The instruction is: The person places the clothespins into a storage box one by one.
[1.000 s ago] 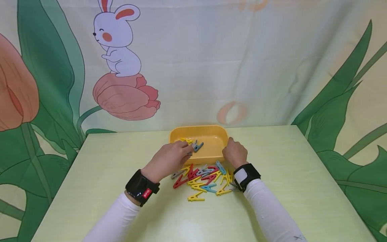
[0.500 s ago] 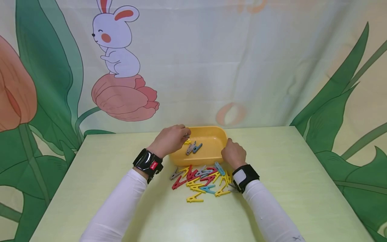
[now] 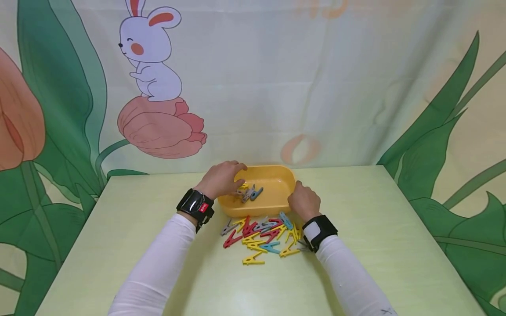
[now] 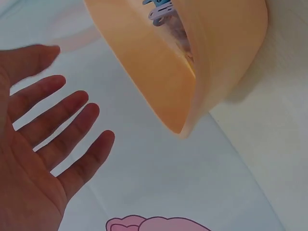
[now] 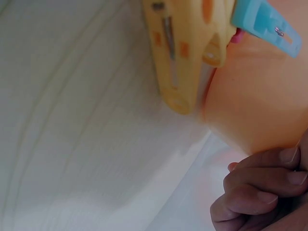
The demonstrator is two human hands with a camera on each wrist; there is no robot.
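Note:
My left hand (image 3: 221, 179) hovers over the left end of a yellow plastic tray (image 3: 276, 193), fingers straight and spread. In the left wrist view nothing lies between its fingers (image 4: 72, 149), and the tray wall (image 4: 226, 53) stands apart from them. Inside the tray are a blue clothespin (image 3: 257, 193), a grey clothespin (image 3: 247, 194) and others partly hidden by the hand. My right hand (image 3: 305, 202) grips the tray's right rim; its curled fingers (image 5: 250, 197) show against the wall in the right wrist view.
In front of the tray, several red, yellow, grey and blue clothespins (image 3: 272, 234) lie in a loose pile on the pale table (image 3: 221, 281). A yellow clothespin (image 3: 253, 259) lies nearest the front. A printed curtain (image 3: 245, 87) hangs behind the table.
My left hand moved back and left over the tray, then let go of a clothespin, which now lies with the others inside. The right hand stays on the rim.

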